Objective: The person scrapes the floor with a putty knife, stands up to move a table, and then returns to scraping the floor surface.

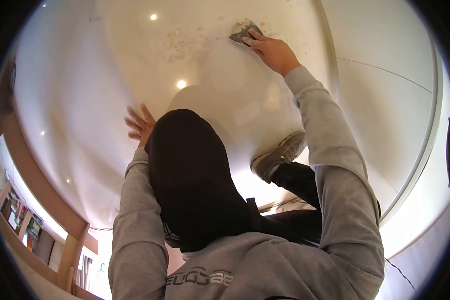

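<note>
My right hand (pixel 275 51) grips a dark, flat scraper (pixel 241 36), its wide blade lying against the pale, glossy floor. Fingers press on top of the scraper, right beside a smudged, yellowish stain (pixel 246 24). More brown specks and grey smears (pixel 182 46) lie to the left of it. My left hand (pixel 142 125) is open with fingers spread, low over the floor beside my bent, black-clad knee (pixel 187 175). It holds nothing.
My brown shoe (pixel 280 156) rests on the floor between the knee and my right arm. A white panelled surface (pixel 380 95) borders the floor on the right. Wooden framing (pixel 40 195) and shelves with items stand at left. A thin cable (pixel 400 274) shows lower right.
</note>
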`<move>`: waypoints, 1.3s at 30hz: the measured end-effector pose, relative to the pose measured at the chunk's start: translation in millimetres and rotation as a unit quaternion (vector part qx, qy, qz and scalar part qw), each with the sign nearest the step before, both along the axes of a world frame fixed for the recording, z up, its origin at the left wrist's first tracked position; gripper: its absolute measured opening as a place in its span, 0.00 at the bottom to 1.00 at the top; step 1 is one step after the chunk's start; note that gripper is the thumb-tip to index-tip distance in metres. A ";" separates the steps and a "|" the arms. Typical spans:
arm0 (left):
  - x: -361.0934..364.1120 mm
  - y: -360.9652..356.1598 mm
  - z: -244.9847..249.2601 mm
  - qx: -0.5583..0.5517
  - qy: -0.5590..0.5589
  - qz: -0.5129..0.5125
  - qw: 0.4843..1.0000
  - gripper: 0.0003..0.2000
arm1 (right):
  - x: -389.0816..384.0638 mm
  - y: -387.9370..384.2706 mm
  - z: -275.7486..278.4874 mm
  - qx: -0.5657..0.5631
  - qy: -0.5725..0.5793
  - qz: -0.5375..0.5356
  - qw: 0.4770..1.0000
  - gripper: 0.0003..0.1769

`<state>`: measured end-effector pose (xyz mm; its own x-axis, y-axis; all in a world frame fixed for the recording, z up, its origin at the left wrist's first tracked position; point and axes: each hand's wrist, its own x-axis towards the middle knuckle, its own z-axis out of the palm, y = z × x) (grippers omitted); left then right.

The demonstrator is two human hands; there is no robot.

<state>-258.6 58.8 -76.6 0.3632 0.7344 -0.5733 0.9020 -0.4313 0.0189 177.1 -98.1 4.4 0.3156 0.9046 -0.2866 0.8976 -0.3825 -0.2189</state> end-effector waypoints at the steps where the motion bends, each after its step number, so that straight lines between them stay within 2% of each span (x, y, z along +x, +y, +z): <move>1: 2.7 2.4 5.1 -0.025 0.011 0.000 1.000 0.55 | 2.3 -7.0 7.0 0.056 0.031 -0.017 0.998 0.25; 2: 4.1 1.5 9.5 -0.028 0.012 0.004 1.000 0.55 | 2.1 -18.1 15.1 0.108 0.064 -0.033 0.991 0.28; 4: 7.1 0.6 14.1 -0.038 -0.004 0.002 0.999 0.56 | 5.5 -53.2 37.8 0.166 0.048 -0.069 0.983 0.38; 6: 7.0 2.1 16.4 -0.054 -0.015 0.013 0.998 0.57 | 10.2 -99.2 51.0 0.122 0.015 -0.155 0.980 0.45; 8: 5.9 4.1 16.3 -0.068 -0.028 0.022 0.997 0.57 | 21.4 -152.6 59.0 0.011 0.159 -0.292 0.943 0.47; 10: 8.4 4.7 10.4 -0.084 -0.013 0.064 0.994 0.59 | 25.5 -221.8 34.0 -0.007 0.106 -0.298 0.949 0.42; 11: 6.6 4.2 8.1 -0.084 -0.016 0.063 0.994 0.59 | 22.3 -225.8 32.1 -0.006 0.104 -0.299 0.949 0.42; 13: 4.2 5.3 6.7 -0.080 -0.029 0.059 0.995 0.60 | 15.8 -224.1 25.9 -0.019 0.139 -0.375 0.916 0.35; 16: 0.1 5.6 4.6 -0.074 -0.020 0.032 0.997 0.61 | 5.3 -214.1 11.6 -0.015 0.118 -0.317 0.941 0.31; 17: 0.1 4.7 3.8 -0.076 -0.019 0.030 0.997 0.61 | -0.4 -207.7 6.4 -0.068 0.076 -0.312 0.945 0.30; 18: 0.8 4.2 3.0 -0.071 -0.024 0.034 0.997 0.61 | -0.2 -201.9 2.4 -0.069 0.076 -0.314 0.944 0.30; 20: -0.5 4.5 1.7 -0.065 -0.028 0.039 0.997 0.60 | 5.4 -188.6 -4.1 -0.023 0.101 -0.376 0.921 0.29; 25: 4.7 4.2 10.4 -0.066 -0.025 0.032 0.997 0.57 | 11.6 -199.4 -8.4 -0.041 0.058 -0.376 0.924 0.30; 27: 2.3 2.9 4.3 -0.033 -0.019 0.008 0.999 0.56 | 7.2 -206.7 -20.2 -0.049 0.089 -0.456 0.884 0.30; 28: -1.7 -0.2 1.7 0.000 -0.009 -0.023 1.000 0.56 | 8.3 -197.3 -21.0 -0.053 0.090 -0.453 0.885 0.30; 30: -3.9 -0.6 -3.8 0.001 -0.022 -0.017 1.000 0.55 | 15.5 -167.1 -27.3 -0.005 0.080 -0.421 0.904 0.30; 31: -5.8 0.7 -4.4 0.005 -0.038 -0.015 0.999 0.54 | 19.6 -154.5 -23.1 -0.044 0.080 -0.438 0.894 0.30; 32: -5.9 0.5 -5.0 0.007 -0.039 -0.022 0.999 0.54 | 18.1 -160.2 -18.7 -0.041 0.080 -0.444 0.892 0.30; 34: -4.7 -2.2 -10.7 0.021 -0.009 0.000 1.000 0.54 | 29.2 -175.5 -5.0 -0.035 0.074 -0.362 0.929 0.29; 35: -3.7 0.7 -11.2 0.020 -0.011 0.004 1.000 0.54 | 33.7 -195.9 -9.0 -0.059 0.071 -0.368 0.925 0.29; 37: -7.2 -5.1 -9.9 0.079 0.010 -0.063 0.995 0.53 | 34.0 -195.2 -7.9 -0.073 0.049 -0.345 0.934 0.29; 39: -5.3 -9.9 -6.2 0.059 -0.008 -0.038 0.998 0.52 | 26.2 -182.9 -7.0 -0.072 0.043 -0.360 0.929 0.29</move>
